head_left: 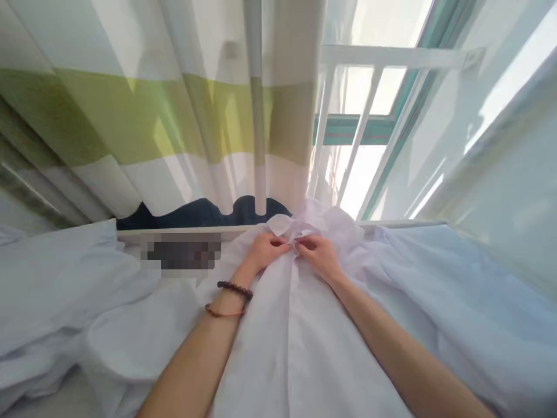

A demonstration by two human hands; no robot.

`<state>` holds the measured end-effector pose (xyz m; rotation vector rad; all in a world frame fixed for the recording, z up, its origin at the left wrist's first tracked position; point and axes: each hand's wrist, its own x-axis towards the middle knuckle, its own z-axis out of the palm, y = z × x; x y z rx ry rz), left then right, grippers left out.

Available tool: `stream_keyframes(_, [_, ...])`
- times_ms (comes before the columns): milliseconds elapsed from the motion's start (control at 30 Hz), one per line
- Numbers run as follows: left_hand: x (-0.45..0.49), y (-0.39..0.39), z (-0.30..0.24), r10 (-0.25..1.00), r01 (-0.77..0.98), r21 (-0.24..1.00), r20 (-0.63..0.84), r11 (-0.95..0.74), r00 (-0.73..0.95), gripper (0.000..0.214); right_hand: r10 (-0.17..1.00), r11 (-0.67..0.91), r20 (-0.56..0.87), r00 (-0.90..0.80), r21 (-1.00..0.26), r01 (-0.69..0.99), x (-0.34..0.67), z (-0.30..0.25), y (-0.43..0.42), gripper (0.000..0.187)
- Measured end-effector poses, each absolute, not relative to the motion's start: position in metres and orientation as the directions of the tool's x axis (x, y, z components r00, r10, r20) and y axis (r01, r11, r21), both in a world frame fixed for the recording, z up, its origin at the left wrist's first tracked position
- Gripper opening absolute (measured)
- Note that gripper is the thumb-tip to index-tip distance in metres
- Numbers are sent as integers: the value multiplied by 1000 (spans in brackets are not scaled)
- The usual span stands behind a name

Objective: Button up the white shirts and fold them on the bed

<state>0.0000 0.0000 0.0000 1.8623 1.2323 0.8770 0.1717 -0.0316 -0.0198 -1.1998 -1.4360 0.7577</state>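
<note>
A white shirt lies spread out in front of me, its front strip running down the middle and its collar end bunched at the far side. My left hand, with a beaded bracelet and a thin cord on the wrist, pinches the fabric just left of that strip near the top. Close beside it, my right hand pinches the cloth on the other side of the strip. Both hands have thumb and fingers pressed together. Whether a button sits between the fingertips is too small to tell.
More white cloth lies crumpled at the left, and a bluish-white piece at the right. Beyond the surface's far edge hangs a white and green curtain. A white railing stands before the window, beside a pale wall. A blurred-out patch is left of the shirt.
</note>
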Motion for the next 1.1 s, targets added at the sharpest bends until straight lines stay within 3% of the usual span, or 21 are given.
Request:
stream_keyframes(433, [4,1,0,939,485,815,198,-318,282,25,948,279,307,84,-929,245,168,-17,-34,13])
stream_keyframes(1100, [-9,1,0,920,378,884,129,-276,371,33,990,140,140,-16,-990,19,175,-17,-32,17])
